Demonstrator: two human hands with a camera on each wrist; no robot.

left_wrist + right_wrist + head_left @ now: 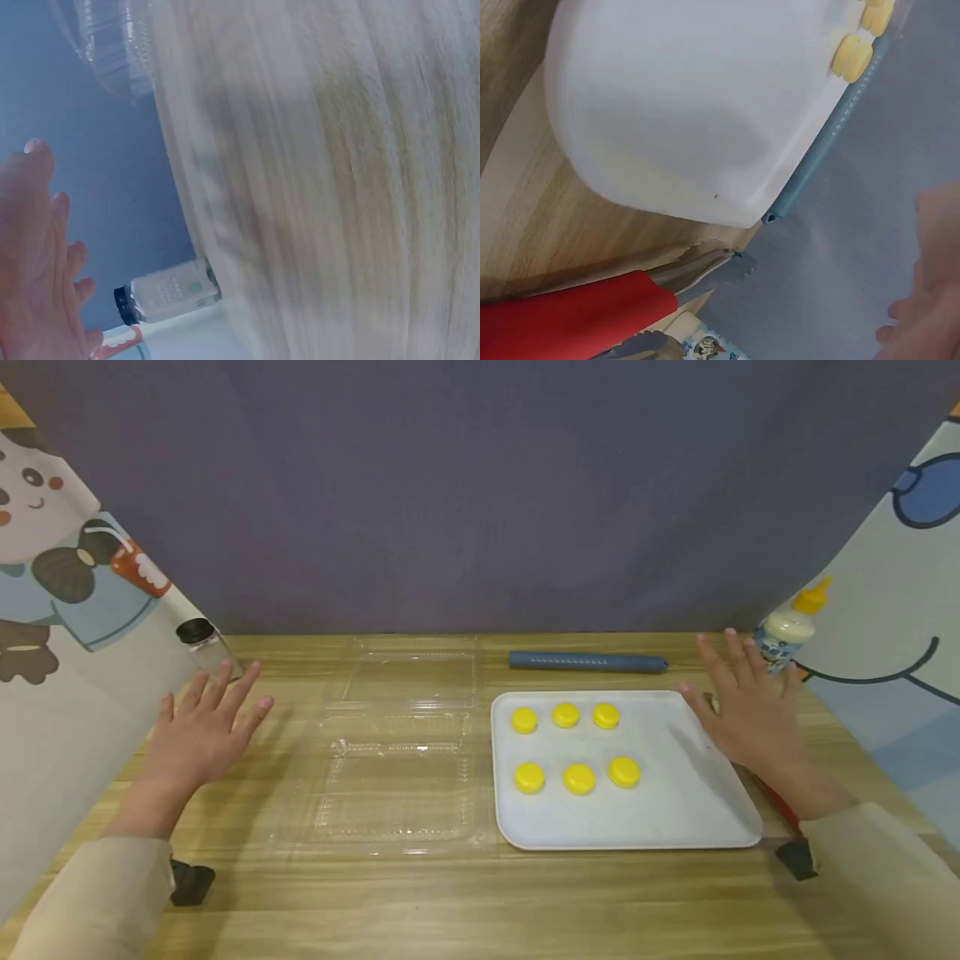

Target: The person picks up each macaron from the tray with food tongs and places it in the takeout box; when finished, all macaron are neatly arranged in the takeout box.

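My left hand (198, 735) is held over the table's left side, fingers spread, with nothing in it. Just beyond its fingertips stands a clear bottle (169, 292) with a black cap. My right hand (753, 718), also spread and holding nothing, hovers by the right edge of a white tray (690, 802). Several yellow macarons (579, 778) lie on the tray in two rows of three. Left of the tray, a clear plastic clamshell box (397, 785) lies opened out, its lid toward the back. Tongs with a red handle (577, 315) lie right of the tray, partly hidden by my right forearm in the head view.
A blue-grey stick (588, 662) with pale markings lies behind the tray. At the back right stands a squeeze bottle (787, 627) with a yellow nozzle. A dark cloth (480, 502) hangs along the table's back edge, and printed cloths flank both sides.
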